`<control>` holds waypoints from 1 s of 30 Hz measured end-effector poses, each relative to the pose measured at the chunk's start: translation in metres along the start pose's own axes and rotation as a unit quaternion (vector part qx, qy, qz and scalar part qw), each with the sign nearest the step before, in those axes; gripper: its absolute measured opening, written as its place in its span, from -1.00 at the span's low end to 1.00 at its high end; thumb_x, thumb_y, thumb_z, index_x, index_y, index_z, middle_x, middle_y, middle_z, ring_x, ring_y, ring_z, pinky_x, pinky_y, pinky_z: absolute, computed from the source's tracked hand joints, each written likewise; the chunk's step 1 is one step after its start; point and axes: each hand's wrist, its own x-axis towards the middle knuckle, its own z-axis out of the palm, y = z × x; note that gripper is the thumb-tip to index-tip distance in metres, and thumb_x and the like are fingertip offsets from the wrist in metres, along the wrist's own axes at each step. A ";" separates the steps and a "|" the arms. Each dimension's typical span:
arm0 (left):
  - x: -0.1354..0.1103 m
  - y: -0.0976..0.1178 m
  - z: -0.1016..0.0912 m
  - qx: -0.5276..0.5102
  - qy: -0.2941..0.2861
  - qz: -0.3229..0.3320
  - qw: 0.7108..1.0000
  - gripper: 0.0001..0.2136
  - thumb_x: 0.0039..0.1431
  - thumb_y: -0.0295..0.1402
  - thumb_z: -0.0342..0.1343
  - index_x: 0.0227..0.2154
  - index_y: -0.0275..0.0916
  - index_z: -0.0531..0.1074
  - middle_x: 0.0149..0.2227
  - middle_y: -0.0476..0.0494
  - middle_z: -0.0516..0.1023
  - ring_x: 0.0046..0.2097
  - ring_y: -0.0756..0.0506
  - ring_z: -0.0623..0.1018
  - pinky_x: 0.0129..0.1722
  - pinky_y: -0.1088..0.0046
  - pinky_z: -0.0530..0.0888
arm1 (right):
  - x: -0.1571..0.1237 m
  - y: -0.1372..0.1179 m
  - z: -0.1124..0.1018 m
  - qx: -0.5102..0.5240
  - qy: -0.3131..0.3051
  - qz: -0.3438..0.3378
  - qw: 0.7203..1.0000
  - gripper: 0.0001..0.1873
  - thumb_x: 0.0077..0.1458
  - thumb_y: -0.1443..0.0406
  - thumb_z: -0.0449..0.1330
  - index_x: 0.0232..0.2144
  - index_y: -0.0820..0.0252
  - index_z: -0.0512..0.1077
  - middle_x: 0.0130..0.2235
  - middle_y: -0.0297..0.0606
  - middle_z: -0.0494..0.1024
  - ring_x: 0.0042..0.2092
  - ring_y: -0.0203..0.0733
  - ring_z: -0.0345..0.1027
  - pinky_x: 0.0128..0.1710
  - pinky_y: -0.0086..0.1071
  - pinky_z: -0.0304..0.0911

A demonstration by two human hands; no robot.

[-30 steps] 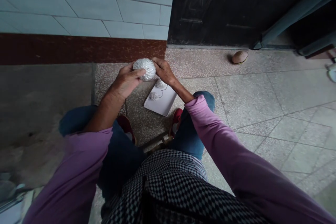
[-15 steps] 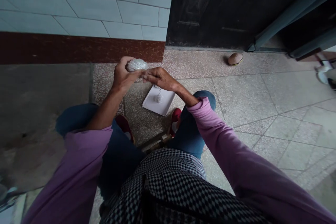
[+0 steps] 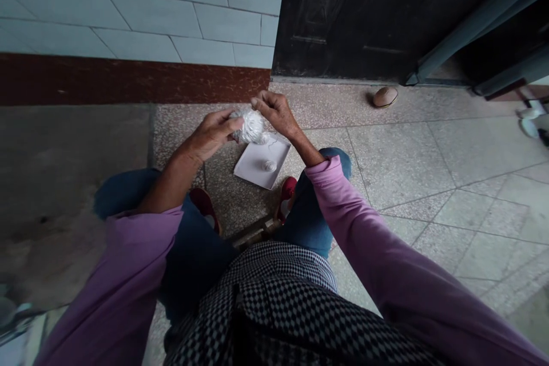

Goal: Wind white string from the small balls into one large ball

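The big white ball of string is just above the centre of the frame, held up off the floor. The left hand grasps it from its left side, the thumb laid across the front and the other fingers mostly hidden. The right hand is at its upper right, thumb and fingers drawn together close to the ball; whether a strand is pinched between them I cannot tell.

Below, near the middle of the frame, a shallow white tray lies on the floor. In it sit a small ball toward the near edge and a second ball, partly hidden behind the big one, with a thin string beside it.

As I judge it, winding is well along: the big ball looks thick and rounded with many turns, while the two small ones in the tray are left to use. How much string they hold is too small to tell.

Farther out, red shoes flank the tray, a brown round object lies upper right, and a dark door stands behind it.
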 end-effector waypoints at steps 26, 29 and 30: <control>0.011 -0.013 -0.014 0.018 0.002 0.024 1.000 -0.42 0.07 0.03 0.76 0.06 -0.15 0.81 -0.02 -0.25 0.82 -0.05 -0.29 0.78 -0.28 0.41 0.67 | -0.015 -0.038 -0.004 -0.011 -0.012 0.023 1.000 -0.24 0.71 -0.33 0.42 -0.40 -0.06 0.38 -0.35 -0.26 0.43 -0.09 0.00 0.31 0.00 -0.13 0.32; 0.002 -0.001 -0.008 0.052 -0.032 0.009 0.998 -0.43 0.07 0.04 0.74 0.04 -0.17 0.82 -0.11 -0.26 0.76 -0.05 -0.36 0.80 -0.20 0.31 0.74 | -0.013 -0.028 -0.008 -0.011 -0.002 0.016 1.000 -0.21 0.65 -0.35 0.46 -0.43 -0.12 0.28 -0.39 -0.28 0.31 -0.06 0.03 0.30 -0.02 -0.11 0.29; -0.001 0.002 -0.007 0.056 -0.036 0.005 0.998 -0.43 0.05 0.03 0.74 0.02 -0.17 0.81 -0.14 -0.26 0.74 -0.04 -0.39 0.80 -0.15 0.28 0.76 | -0.012 -0.025 -0.007 -0.010 -0.001 0.015 1.000 -0.20 0.63 -0.35 0.47 -0.44 -0.14 0.26 -0.40 -0.30 0.28 -0.06 0.03 0.30 -0.02 -0.10 0.29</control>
